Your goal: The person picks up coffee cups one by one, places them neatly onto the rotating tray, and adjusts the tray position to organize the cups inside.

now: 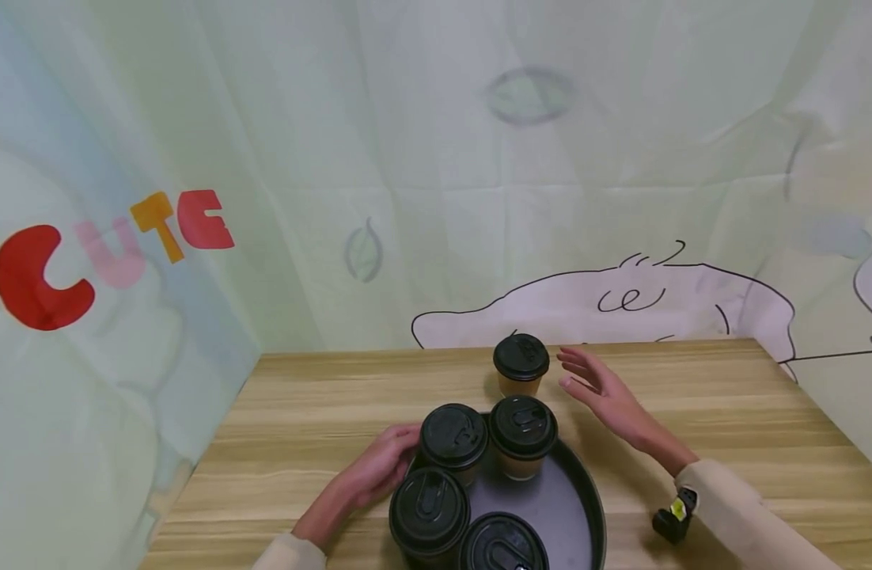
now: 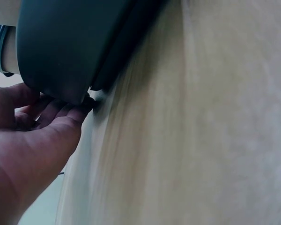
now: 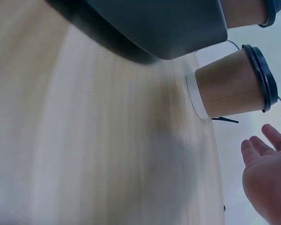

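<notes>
A round dark tray [image 1: 567, 503] carries several paper coffee cups with black lids, among them a rear cup [image 1: 524, 426] and one beside it [image 1: 453, 435]. At the tray's left side my left hand [image 1: 381, 469] grips the rim; in the left wrist view its fingers [image 2: 54, 112] curl beneath the tray wall [image 2: 68, 47]. One lidded brown cup [image 1: 521, 362] stands upright on the table behind the tray. Just right of that cup, my right hand [image 1: 610, 400] is held with fingers extended, apart from it. The right wrist view shows the gap between this hand [image 3: 271, 180] and the cup [image 3: 232, 86].
The wooden table [image 1: 322, 388] ends at a back edge close behind the lone cup. A printed curtain [image 1: 436, 158] hangs behind and to the left. A small black device [image 1: 674, 514] is attached near the right sleeve cuff.
</notes>
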Motion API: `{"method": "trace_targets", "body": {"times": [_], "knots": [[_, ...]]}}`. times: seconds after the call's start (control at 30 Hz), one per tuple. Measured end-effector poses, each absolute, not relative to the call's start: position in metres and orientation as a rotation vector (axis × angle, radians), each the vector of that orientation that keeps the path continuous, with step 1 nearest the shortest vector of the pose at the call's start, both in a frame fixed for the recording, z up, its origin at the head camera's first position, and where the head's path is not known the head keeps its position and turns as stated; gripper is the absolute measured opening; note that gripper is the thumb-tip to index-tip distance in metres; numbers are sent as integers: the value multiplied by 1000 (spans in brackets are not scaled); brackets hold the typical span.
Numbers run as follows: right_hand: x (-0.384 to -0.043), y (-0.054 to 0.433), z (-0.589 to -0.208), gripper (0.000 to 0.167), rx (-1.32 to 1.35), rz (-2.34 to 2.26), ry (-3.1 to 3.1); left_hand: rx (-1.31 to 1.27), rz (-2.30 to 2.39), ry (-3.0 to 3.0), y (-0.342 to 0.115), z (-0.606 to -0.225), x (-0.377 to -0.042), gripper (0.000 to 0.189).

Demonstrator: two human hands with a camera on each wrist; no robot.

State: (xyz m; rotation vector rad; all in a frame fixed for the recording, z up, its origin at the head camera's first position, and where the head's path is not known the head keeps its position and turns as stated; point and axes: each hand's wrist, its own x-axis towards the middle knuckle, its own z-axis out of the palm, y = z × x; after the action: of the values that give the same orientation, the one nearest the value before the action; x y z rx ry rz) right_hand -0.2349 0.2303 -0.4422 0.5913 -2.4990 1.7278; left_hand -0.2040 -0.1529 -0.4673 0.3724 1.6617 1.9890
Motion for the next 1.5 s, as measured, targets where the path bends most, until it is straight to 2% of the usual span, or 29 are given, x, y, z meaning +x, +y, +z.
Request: {"method": "trace_targets", "body": {"times": [0.33,0.77,1.5], "knots": [[-262,214,-439,72,630,1800,-2530,366,2002,1650,-153,-468,-202,40],[-281,203,-445,91,619,1792,-2609,363,1963,1682,-151,-466,-203,44],[-298,180,-438,97,604,1641,-2681,385,1963,1632,-154,-464,-202,41]]}}
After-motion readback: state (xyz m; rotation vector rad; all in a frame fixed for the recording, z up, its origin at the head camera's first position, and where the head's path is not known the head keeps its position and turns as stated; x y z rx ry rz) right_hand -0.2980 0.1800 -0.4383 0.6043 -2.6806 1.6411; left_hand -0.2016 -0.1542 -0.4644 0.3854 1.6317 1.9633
